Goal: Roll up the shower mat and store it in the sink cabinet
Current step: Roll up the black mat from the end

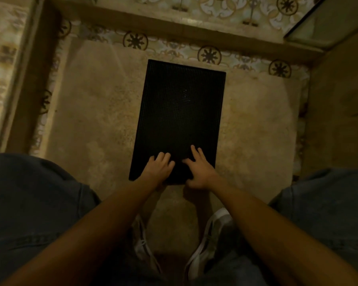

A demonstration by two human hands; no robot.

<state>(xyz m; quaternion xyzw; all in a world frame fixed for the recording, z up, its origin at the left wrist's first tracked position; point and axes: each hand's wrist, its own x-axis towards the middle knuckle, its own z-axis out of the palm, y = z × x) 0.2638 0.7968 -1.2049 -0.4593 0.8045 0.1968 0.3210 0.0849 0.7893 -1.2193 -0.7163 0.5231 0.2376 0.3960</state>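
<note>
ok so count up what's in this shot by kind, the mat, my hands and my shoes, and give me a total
Black shower mat, lying flat on the floor: 1
Hands, left hand and right hand, both on the mat's near end: 2
Pale shoes, left shoe and right shoe: 2
Total: 5

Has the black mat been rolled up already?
No, the mat lies flat on the floor, with the left hand and right hand at its near edge.

1. One black shower mat (180, 120) lies flat on the floor.
2. Two bare hands rest on it: left hand (159, 169), right hand (198, 172).
3. Two pale sneakers: one (142, 240), another (211, 234).
</note>
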